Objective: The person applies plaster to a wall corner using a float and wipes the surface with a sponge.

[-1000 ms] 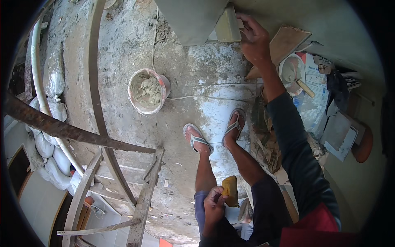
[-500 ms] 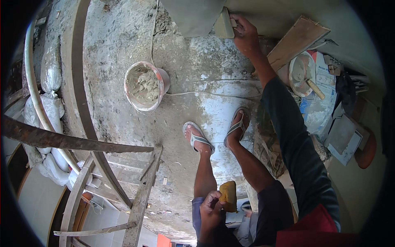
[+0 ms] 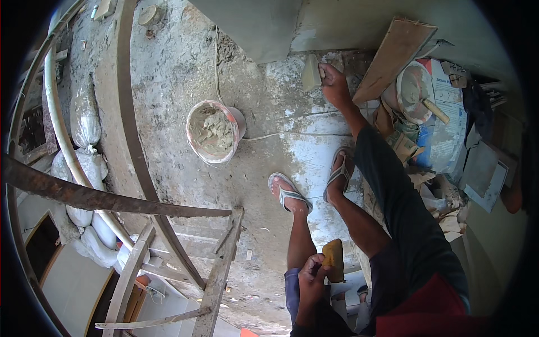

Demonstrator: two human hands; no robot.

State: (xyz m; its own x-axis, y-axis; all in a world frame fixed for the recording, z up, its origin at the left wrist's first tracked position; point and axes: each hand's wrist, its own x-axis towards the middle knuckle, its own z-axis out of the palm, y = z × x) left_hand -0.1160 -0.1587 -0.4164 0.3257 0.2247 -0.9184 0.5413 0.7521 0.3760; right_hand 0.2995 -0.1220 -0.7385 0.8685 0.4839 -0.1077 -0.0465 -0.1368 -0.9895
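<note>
My right hand [image 3: 335, 84], at the end of the outstretched arm, is closed on a pale plastering float [image 3: 311, 73]. The float appears just below the corner of a smooth grey wall [image 3: 252, 28]; contact with it I cannot tell. Down by my thigh, my left hand [image 3: 310, 281] grips a yellow sponge [image 3: 333, 260] between thumb and fingers. A round bucket [image 3: 240, 124] with lumpy grey mortar [image 3: 216, 133] stands on the floor ahead of my feet.
A wooden ladder-like frame [image 3: 224, 269] rises at the left, with filled sacks [image 3: 87, 121] beyond it. At the right, a wooden board [image 3: 396, 59] leans near a second bucket [image 3: 409, 106] with a handled tool [image 3: 436, 112]. A cord [image 3: 261, 137] crosses the floor behind the mortar bucket.
My right hand has drawn the float back from the wall corner, toward me. My left hand still holds the sponge by my thigh. The whole view has shifted slightly.
</note>
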